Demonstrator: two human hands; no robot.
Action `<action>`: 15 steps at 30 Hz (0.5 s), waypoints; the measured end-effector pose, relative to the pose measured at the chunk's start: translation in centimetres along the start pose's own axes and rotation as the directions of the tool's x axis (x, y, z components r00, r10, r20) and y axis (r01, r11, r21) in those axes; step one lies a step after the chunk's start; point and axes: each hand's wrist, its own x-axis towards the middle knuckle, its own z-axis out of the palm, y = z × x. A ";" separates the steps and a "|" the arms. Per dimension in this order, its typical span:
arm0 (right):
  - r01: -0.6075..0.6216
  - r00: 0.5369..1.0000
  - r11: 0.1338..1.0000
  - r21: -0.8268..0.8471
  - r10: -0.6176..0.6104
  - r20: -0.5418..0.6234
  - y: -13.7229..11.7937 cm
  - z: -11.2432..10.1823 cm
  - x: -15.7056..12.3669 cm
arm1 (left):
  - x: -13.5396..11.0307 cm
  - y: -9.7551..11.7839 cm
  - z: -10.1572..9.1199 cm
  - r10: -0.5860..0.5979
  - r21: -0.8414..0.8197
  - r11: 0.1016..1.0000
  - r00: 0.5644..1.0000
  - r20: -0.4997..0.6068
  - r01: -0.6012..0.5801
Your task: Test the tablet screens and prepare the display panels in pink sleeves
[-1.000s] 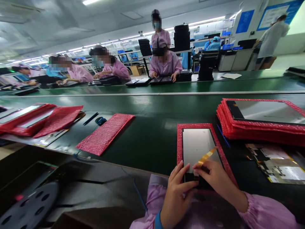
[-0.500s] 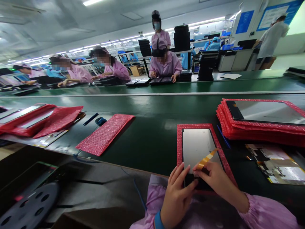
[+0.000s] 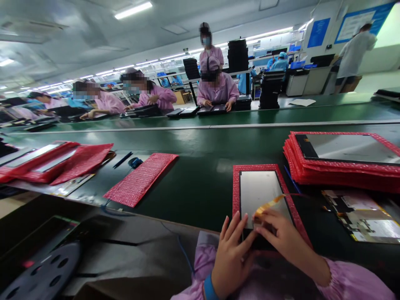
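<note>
A display panel (image 3: 261,187) with a silvery back lies on a red bubble-wrap sleeve (image 3: 236,183) right in front of me. My left hand (image 3: 233,252) rests over the panel's near left edge, fingers stretched out, thumb pointing toward my other hand. Between thumb and fingers, my right hand (image 3: 278,233) pinches an orange flex cable (image 3: 269,205), whose free end rises over the panel toward the right. The fingertips of both hands nearly meet at the panel's dark near end, and they hide where the cable starts.
Right of me stand a stack of red sleeves (image 3: 300,168) topped by another panel, a blue pen (image 3: 292,179) and loose circuit parts (image 3: 365,218). Leftward lie a red bubble-wrap sleeve (image 3: 140,179), more sleeved panels (image 3: 59,160) and a dark reel (image 3: 46,271). Co-workers sit across the green bench (image 3: 200,143).
My right hand has shifted slightly, and the orange cable in it now bends more, its free end lying flatter. My left hand stays nearly in place. The view has tilted a little.
</note>
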 end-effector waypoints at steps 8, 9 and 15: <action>0.314 0.942 0.764 -0.564 -0.326 0.083 2.7 -1.4 -3.8 | 0.9 0.0 -0.9 -0.235 -0.002 0.971 0.951 -0.201 0.240; 0.343 0.929 0.734 -0.586 -0.356 0.098 2.8 -1.5 -4.0 | 1.2 0.2 -1.1 -0.226 -0.023 0.974 0.952 -0.207 0.226; 0.338 0.843 0.639 -0.691 -0.532 -0.080 3.9 -2.3 -3.6 | 2.9 0.6 -1.1 -0.065 -0.306 0.949 0.996 0.054 0.078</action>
